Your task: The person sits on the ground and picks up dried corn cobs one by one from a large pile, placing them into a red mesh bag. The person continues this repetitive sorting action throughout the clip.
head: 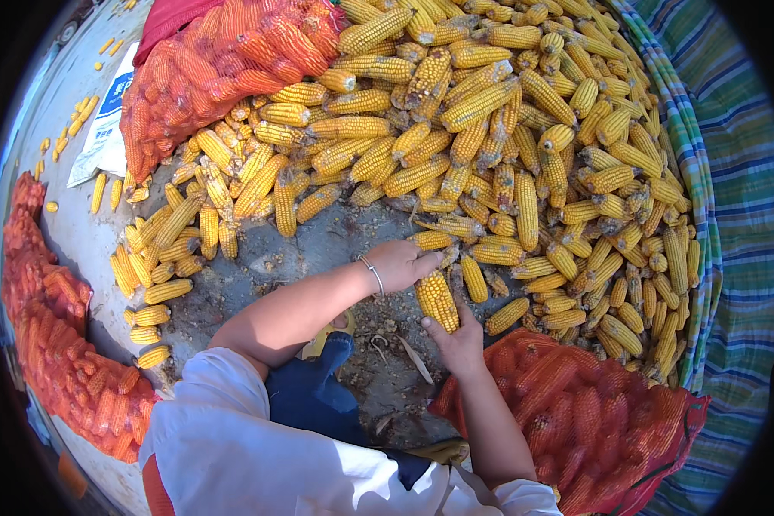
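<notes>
An ear of yellow corn is held between my two hands, in front of a large pile of husked corn ears. My left hand, with a metal bangle at the wrist, grips its upper end, which looks darker. Around the lower end are the fingers of my right hand, the thumb lying on the kernels. A single ear lies just right of the held one. Close to my right forearm rests a red mesh sack filled with corn.
Another filled mesh sack leans on the pile at upper left, beside a white printed sack. More filled mesh sacks lie along the far left. Loose ears are scattered on the concrete floor. A striped plaid sheet borders the pile at right.
</notes>
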A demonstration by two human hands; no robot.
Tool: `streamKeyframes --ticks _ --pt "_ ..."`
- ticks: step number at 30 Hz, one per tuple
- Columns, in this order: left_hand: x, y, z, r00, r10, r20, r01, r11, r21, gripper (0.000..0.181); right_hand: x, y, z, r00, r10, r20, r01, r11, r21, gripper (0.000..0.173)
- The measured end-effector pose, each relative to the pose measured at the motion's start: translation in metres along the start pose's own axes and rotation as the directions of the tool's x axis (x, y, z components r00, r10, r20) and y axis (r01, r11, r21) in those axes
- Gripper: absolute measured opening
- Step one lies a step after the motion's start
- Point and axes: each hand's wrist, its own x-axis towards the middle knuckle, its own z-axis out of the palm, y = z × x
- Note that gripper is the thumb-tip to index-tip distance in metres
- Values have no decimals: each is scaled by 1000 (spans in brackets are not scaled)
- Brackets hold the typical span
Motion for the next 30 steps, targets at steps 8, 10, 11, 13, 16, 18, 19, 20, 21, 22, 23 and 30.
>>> streamKeyframes --ticks 8,10,11,13,16,18,19,20,21,22,23,30 --pt "1 -9 8 956 -255 147 294 783 -548 44 3 20 8 961 90 261 -239 745 622 53" --pt "4 -12 24 979 -205 13 123 534 -837 36 2 19 27 949 150 277 -313 555 771 48" --pt "7 -13 32 979 -197 -59 19 374 -927 33 2 15 30 933 143 329 -357 475 804 49" --pt "7 -12 31 970 -240 41 78 145 -986 29 -2 0 31 899 112 423 -437 306 846 52" --pt "12 -40 41 951 -295 93 90 -25 -996 34 -4 -8 38 861 23 509 -508 -36 861 65" --pt "21 -54 47 873 -470 -131 7 280 -960 41 -4 -12 33 858 73 509 -501 -105 859 69" --pt "22 -60 47 813 -521 -259 -12 430 -903 45 -5 -12 29 868 98 487 -485 -40 873 69" --pt "20 -63 51 831 -499 -244 55 512 -857 56 -5 -11 25 878 122 463 -469 27 883 70" --pt "16 -57 50 853 -472 -224 118 592 -797 67 -6 -8 22 889 149 433 -448 91 889 70" --pt "6 -35 41 891 -442 -101 179 547 -818 72 -6 -5 20 894 149 422 -440 119 890 73" --pt "-3 -18 34 914 -406 21 242 503 -830 77 -8 -7 19 891 157 427 -449 150 881 73" --pt "-29 15 44 965 149 -214 -190 964 -186 49 -42 -10 13 813 116 571 -581 84 810 58"
